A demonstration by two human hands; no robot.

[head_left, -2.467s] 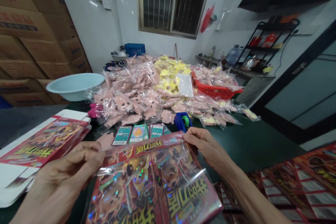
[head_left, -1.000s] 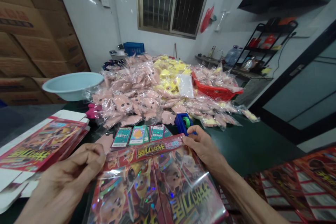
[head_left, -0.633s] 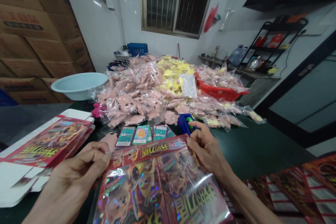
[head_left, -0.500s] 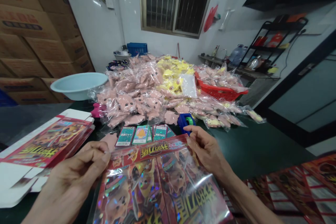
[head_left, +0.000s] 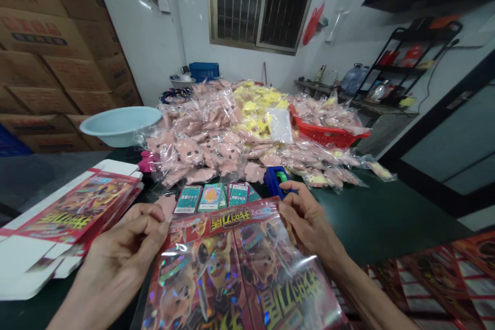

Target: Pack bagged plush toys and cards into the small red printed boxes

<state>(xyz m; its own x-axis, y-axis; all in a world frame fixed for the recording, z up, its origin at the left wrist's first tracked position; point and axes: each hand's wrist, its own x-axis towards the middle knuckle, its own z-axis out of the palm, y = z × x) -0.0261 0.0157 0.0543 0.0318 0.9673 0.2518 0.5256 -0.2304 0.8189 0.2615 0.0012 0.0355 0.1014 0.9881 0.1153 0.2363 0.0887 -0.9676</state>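
A clear plastic bag (head_left: 235, 273) with red, shiny printed boxes or panels inside spans the space between my hands. My left hand (head_left: 119, 252) pinches its upper left corner, thumb against fingers. At the upper right corner my right hand (head_left: 305, 216) grips the bag the same way. Just beyond the bag lie green-backed cards (head_left: 211, 197). A blue tape dispenser (head_left: 274, 179) with green tape stands right behind my right fingertips. To the left, flattened red and white printed boxes (head_left: 85, 201) lie stacked. The bag's lower edge runs out of view.
A big pile of bagged pink plush pieces (head_left: 189, 150) and yellow ones (head_left: 251, 113) covers the table's far side. A red basket (head_left: 328, 136) and a light blue basin (head_left: 120, 124) flank it. More red printed packages (head_left: 436, 273) lie at lower right.
Both hands keep their hold on the bag. The whole scene has shifted slightly right in view; otherwise little differs.
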